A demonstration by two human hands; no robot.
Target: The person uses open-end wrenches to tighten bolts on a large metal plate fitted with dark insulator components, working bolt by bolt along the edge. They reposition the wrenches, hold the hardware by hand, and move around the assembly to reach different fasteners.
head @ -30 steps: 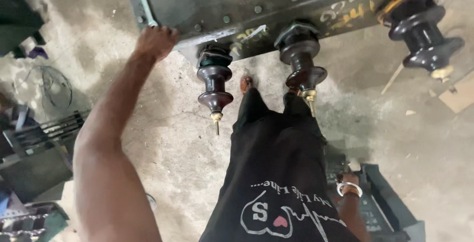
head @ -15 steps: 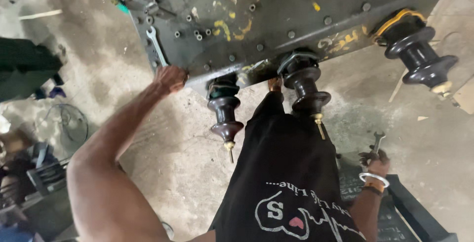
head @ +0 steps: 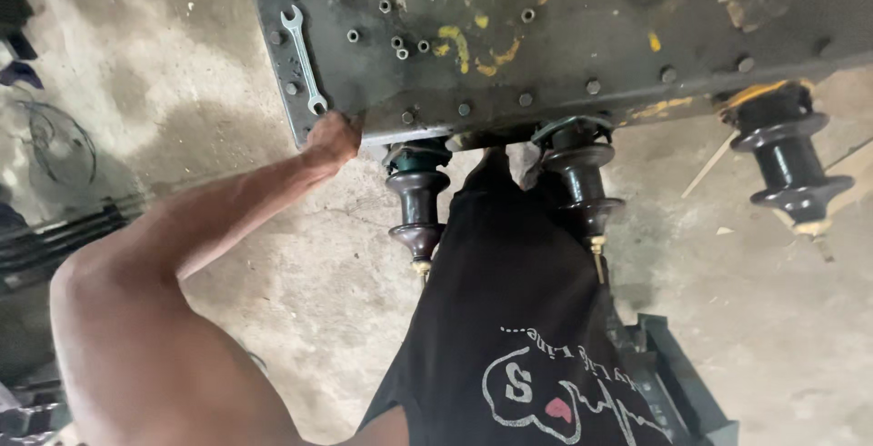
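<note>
The left hand (head: 332, 140) is closed on the edge of the dark metal plate (head: 546, 55), at its seven o'clock corner. A silver spanner (head: 303, 58) is laid on the plate just at twelve o'clock of that hand. The right hand is not seen.

Insulators (head: 417, 200) crowd under plate (head: 546, 46).

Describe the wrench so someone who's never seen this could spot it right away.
Find the big dark metal plate studded with bolts and yellow paint marks. Near its left edge, just above the left hand gripping the plate's corner, lies the wrench. It is the only long, shiny silver piece among short dark bolts.
</note>
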